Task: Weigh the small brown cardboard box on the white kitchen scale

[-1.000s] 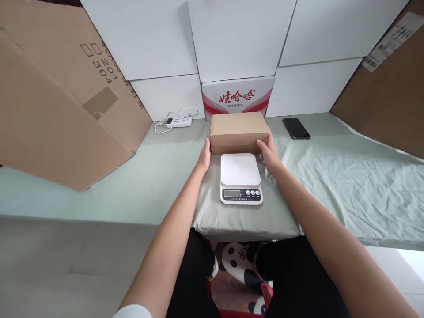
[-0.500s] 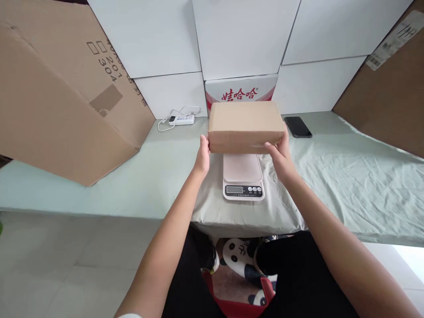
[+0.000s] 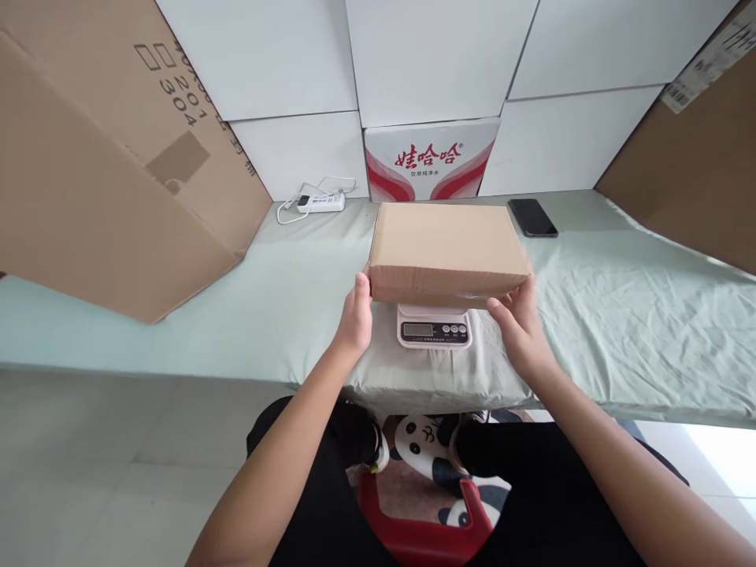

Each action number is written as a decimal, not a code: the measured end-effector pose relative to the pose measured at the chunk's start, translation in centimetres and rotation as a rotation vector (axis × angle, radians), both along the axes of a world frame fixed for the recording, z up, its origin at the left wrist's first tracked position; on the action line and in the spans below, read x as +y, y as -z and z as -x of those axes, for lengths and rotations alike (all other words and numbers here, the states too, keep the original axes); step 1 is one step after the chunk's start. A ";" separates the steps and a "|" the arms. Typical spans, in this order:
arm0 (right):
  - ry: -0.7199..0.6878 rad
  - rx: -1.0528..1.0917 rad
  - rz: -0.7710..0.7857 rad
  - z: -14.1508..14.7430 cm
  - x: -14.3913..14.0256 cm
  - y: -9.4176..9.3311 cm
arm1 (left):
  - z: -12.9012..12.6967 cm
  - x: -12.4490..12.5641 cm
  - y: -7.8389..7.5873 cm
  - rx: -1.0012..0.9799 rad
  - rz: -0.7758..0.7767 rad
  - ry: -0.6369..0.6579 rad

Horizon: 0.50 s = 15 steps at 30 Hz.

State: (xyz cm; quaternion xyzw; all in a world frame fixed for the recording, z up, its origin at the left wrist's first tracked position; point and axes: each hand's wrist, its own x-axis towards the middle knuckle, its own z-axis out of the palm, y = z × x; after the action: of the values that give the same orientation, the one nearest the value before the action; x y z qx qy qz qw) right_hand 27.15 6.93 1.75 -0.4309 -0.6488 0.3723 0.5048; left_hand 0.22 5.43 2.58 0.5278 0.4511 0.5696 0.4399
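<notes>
One plain brown rectangular cardboard box [image 3: 446,248], closed, unmarked and lying flat, sits on or just over the one white digital kitchen scale [image 3: 435,326] at the middle of the pale green cloth-covered tabletop [image 3: 620,315], hiding all but the scale's display strip. Both hands clasp it: the left hand [image 3: 355,315] against its 9 o'clock end, the right hand [image 3: 520,323] under its 4 o'clock corner. Further back lie one black phone [image 3: 532,217] at 1 o'clock, one white power strip [image 3: 320,202] at 11 o'clock and one red-and-white printed carton [image 3: 431,161] at 12 o'clock.
</notes>
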 end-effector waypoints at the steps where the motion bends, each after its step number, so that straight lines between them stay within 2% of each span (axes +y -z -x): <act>1: 0.002 0.002 0.002 0.0 0.0 0.1 | -0.1 -0.1 0.1 -0.007 0.007 -0.017; 15: 0.002 0.009 -0.020 -0.6 0.5 1.0 | -1.1 -0.6 1.3 -0.034 0.060 -0.119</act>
State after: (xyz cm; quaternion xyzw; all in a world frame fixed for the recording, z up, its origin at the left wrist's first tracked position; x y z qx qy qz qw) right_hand 27.76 7.45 0.75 -0.4247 -0.6497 0.3672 0.5125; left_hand 1.32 4.81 1.27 0.4769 0.4910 0.5897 0.4287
